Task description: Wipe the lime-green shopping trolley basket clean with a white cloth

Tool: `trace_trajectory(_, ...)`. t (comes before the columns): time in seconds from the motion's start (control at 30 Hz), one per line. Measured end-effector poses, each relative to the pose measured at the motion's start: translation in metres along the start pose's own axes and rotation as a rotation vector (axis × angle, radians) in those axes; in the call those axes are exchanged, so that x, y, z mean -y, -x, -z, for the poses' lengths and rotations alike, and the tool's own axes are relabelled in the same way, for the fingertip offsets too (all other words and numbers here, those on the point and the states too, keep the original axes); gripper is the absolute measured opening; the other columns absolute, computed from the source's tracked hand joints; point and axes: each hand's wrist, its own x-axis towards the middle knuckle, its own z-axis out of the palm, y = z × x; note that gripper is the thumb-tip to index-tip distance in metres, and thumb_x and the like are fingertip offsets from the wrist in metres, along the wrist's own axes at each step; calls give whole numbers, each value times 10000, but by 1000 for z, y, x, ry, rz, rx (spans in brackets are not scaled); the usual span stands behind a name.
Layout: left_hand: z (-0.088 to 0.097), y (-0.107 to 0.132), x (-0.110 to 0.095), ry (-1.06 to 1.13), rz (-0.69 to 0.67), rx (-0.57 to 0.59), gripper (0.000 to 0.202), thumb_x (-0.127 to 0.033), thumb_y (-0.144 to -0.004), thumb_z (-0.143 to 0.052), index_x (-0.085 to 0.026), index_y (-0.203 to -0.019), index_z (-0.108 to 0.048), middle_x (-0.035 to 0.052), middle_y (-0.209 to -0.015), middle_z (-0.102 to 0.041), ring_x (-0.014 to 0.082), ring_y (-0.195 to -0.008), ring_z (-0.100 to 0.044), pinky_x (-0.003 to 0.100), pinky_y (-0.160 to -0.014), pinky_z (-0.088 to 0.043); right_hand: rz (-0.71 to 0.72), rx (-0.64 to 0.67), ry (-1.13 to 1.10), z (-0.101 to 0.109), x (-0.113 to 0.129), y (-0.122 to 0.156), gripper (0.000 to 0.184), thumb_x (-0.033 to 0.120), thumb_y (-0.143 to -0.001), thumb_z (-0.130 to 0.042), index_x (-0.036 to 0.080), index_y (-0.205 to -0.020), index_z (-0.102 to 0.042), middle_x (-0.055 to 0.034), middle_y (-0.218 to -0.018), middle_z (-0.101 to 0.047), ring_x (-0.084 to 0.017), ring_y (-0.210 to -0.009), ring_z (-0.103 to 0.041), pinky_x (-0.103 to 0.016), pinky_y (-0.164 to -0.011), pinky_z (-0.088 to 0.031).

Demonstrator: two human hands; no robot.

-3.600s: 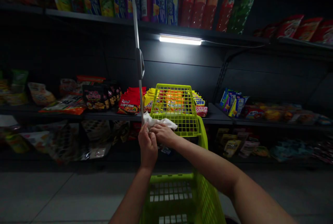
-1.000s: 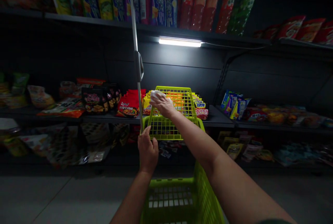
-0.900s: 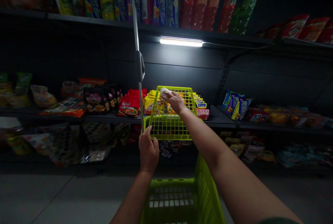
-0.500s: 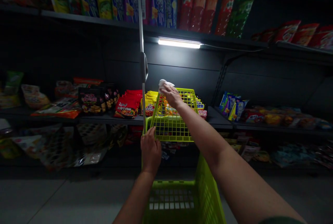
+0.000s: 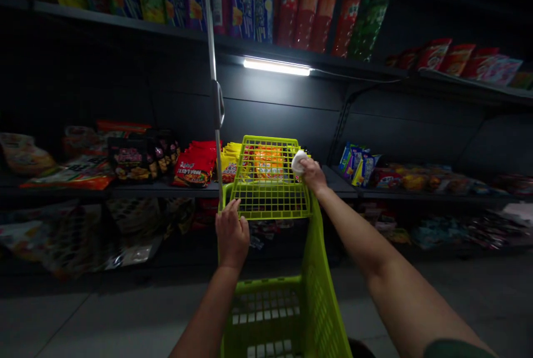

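A yellow-green shopping cart (image 5: 325, 286) stands before me, with a raised grid-like plastic flap or child seat (image 5: 270, 215) at its far end. My left hand (image 5: 233, 234) is closed on the cart's left corner, its fingertips over the edge by the lower left of the grid. In my right hand (image 5: 313, 175) is a wadded white cloth (image 5: 298, 162), pinched and pressed against the grid's right edge. Whether it is cloth or paper I cannot tell. Through the grid, yellow and orange snack packs (image 5: 268, 162) show on the shelf behind.
A metal pole (image 5: 212, 41) rises from the cart's left side. Behind it, dark shelves bear red noodle packs (image 5: 195, 164), black snack bags (image 5: 131, 158) and, higher up, red drink bottles (image 5: 306, 14). A lit tube lamp (image 5: 277, 66) hangs beneath the upper shelf.
My right hand has moved with the white cloth from the grid's upper left corner to its right edge. My left hand keeps its place on the cart. The view has shifted slightly right.
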Motion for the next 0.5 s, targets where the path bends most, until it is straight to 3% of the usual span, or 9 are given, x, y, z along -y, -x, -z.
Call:
trace_trajectory(0.13, 8, 2, -1, -24, -4, 8, 451, -186, -968, -429, -207, -1418, -459, 145, -1424, -566, 306, -1363, -490, 537, -1165, -305, 69, 82, 31, 3, 19, 93, 378, 211, -858, -593, 182, -1229, -658, -122, -1178, -630, -263, -1057, -557, -354, -935, -450)
trace_trajectory(0.2, 12, 3, -1, -48, 7, 17, 458, -191, -967, -435, -208, -1424, -457, 145, -1433, -563, 307, -1364, -489, 534, -1164, -303, 201, 196, 54, 15, 23, 115, 308, 272, -850, -632, 208, -1146, -692, -113, -1125, -646, -266, -1020, -566, -361, -923, -454)
trace_trajectory(0.3, 16, 6, -2, -78, 28, 24, 485, -198, -968, -437, -199, -1452, -428, 155, -1462, -539, 305, -1379, -474, 533, -1161, -308, 288, 265, 29, 36, 17, 99, 243, 263, -856, -618, 213, -1077, -708, -98, -1127, -662, -251, -1019, -579, -354, -943, -451)
trace_trajectory(0.4, 17, 7, -3, -100, 27, 40, 500, -200, -968, -432, -187, -1467, -413, 165, -1471, -530, 305, -1391, -461, 532, -1160, -311, 74, 165, -50, 47, 5, 52, 270, 195, -853, -583, 170, -1097, -697, -117, -1208, -658, -246, -1120, -577, -343, -1002, -434)
trace_trajectory(0.5, 18, 8, -5, -122, 22, 61, 489, -204, -971, -428, -184, -1459, -427, 162, -1471, -535, 305, -1385, -466, 536, -1167, -300, -115, 225, -121, 45, -2, 33, 297, 138, -833, -577, 156, -1102, -702, -112, -1144, -705, -239, -1056, -635, -316, -923, -475)
